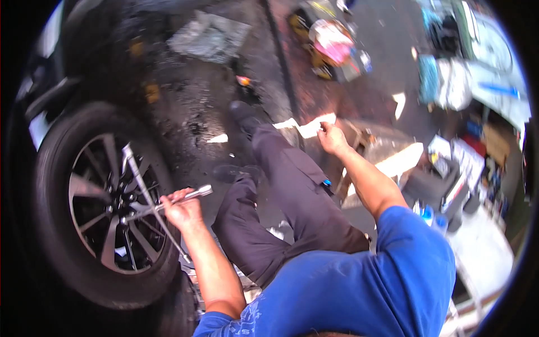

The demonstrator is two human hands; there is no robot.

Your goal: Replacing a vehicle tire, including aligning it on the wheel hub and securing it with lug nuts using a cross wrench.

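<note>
My left hand point(182, 209) is wrapped round a four-way lug wrench point(196, 192), a silver metal cross with socket ends. The wrench lies across the face of a car wheel point(108, 254) on the left, which has a black tyre and dark, silver-edged spokes. One socket end comes close to the wheel's centre; whether it sits on a nut I cannot tell. My right hand point(332, 139) is held out to the right, away from the wheel, with its fingers curled in. Anything inside those fingers is hidden.
A grey crumpled sheet point(209, 36) lies on the dark, stained floor ahead. Beyond my right hand is a pile with a pink and white cloth point(332, 42). Rags point(449, 83) and a cluttered bench point(457, 163) stand at the right. A sunlit box-like object point(387, 154) is near my right forearm.
</note>
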